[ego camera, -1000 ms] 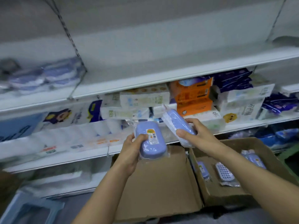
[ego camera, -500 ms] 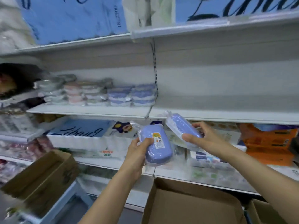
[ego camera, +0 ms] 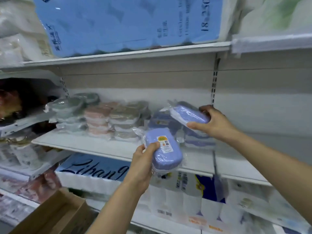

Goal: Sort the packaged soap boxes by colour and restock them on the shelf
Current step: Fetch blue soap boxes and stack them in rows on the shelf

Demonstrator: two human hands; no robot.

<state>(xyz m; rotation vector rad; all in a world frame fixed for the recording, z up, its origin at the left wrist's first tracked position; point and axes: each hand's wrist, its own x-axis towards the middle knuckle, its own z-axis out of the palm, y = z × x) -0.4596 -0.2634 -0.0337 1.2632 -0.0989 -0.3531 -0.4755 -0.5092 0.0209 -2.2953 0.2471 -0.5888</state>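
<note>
My left hand (ego camera: 143, 164) grips a blue soap box (ego camera: 164, 150) wrapped in clear plastic, label up, in front of the white shelf's (ego camera: 104, 146) edge. My right hand (ego camera: 213, 121) holds a second blue soap box (ego camera: 189, 114), tilted, above the stack of blue soap boxes (ego camera: 194, 137) on the shelf. To the left on the same shelf stand stacks of beige soap boxes (ego camera: 125, 120), pink soap boxes (ego camera: 98, 119) and green soap boxes (ego camera: 70, 114). The view is somewhat blurred.
A large blue tissue pack (ego camera: 128, 24) lies on the shelf above. Tissue packs (ego camera: 94, 171) fill the shelf below. An open cardboard box (ego camera: 57, 215) sits at the lower left. An upright slotted post (ego camera: 214, 88) stands right of the blue stack.
The view has swung up and left from the cardboard boxes to the soap shelf. Both hands rose with their blue boxes; the right one now reaches over the blue stack.
</note>
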